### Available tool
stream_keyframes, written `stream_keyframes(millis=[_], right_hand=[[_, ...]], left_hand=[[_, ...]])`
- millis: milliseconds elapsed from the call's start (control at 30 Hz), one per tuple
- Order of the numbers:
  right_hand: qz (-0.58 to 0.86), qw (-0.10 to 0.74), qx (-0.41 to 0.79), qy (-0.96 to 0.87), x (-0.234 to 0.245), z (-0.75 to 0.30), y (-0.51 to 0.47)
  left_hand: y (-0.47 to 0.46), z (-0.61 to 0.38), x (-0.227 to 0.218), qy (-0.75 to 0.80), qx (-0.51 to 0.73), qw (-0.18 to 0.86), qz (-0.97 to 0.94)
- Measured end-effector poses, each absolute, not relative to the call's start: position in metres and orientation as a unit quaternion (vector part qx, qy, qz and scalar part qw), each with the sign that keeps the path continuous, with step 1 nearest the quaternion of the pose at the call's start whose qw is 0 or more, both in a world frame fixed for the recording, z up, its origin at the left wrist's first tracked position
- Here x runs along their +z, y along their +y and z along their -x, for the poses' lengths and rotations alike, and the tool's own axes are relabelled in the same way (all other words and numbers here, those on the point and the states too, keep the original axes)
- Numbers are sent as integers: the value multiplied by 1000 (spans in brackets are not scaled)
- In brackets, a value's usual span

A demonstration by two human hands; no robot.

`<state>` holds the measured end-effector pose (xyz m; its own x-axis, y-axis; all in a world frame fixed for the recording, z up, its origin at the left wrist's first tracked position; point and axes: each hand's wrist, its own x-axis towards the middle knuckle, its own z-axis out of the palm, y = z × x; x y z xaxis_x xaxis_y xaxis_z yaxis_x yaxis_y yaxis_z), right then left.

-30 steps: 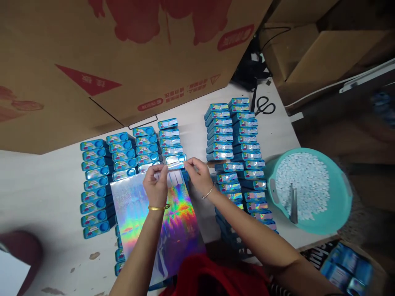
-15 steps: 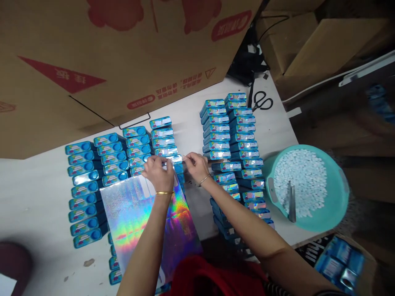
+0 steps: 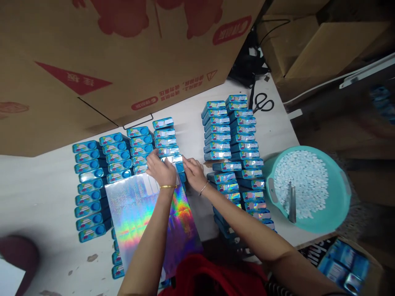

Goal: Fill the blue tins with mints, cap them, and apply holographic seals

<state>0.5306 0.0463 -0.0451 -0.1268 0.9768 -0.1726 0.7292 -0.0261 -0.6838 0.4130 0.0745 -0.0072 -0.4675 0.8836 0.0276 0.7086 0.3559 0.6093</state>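
A shiny silver sticker strip lies across the end face of a small blue box in a row near the middle of the table. My left hand, fingers bent and closed, is at the strip's left end. At its right end my right hand pinches with thumb and forefinger, touching the box corner. Under my left wrist spreads a rainbow-silver sticker sheet with white bare strips near its top edge. It covers part of the rows of blue boxes. My fingertips partly hide the strip's ends.
More blue boxes with shiny strips stand in two rows to the right. Beyond them are black scissors and a teal basin of small pale pieces with a metal scoop. A large cardboard carton borders the table's back.
Both hands stay around the same box. My left fingers have shifted slightly over the strip, and my right fingertips have come down against its right end. The view has shifted a little.
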Motion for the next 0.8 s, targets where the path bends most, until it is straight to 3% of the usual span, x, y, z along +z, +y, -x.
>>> stream_keyframes(millis=[67,167,333,500,800], right_hand=[[634,155,301,-695,-39,-536,48],[635,175,229,-717,-16,-533,45],[523,180,216,-805,18,-482,43],[466,98,225,-850,5,-434,51],[468,107,200,-854,-11,-431,50]], left_hand=[[71,-398,-6,775,310,185,-518],[57,-355,2,701,338,206,-593],[25,-281,18,685,174,99,-700],[15,-263,6,648,89,60,-754],[4,-266,1,611,108,41,-783]])
